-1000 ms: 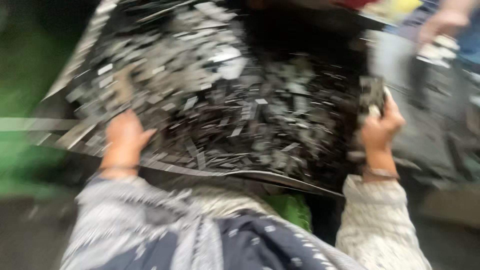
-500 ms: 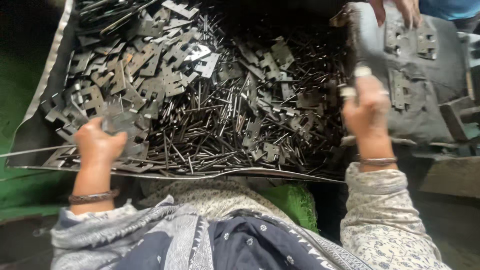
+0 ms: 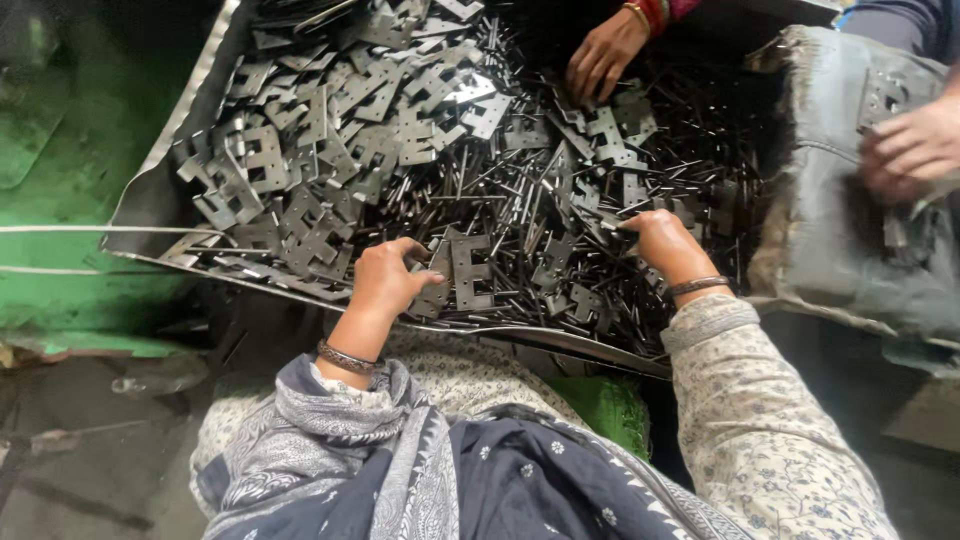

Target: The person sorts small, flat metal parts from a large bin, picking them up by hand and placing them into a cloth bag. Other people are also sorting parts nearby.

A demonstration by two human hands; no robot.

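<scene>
Now left hand [image 3: 385, 280] fingers pinch a metal plate [image 3: 468, 268]; right hand [image 3: 665, 240] lies loosely curled on rods [image 3: 560, 225].

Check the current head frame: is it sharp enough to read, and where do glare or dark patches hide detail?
Head view: mostly sharp; the left hand and right hand read clearly on the metal stampings. Glare whitens a few plates near the top middle. The tray's upper right sinks into shadow, and another person's hand at the right edge is slightly blurred.
</scene>
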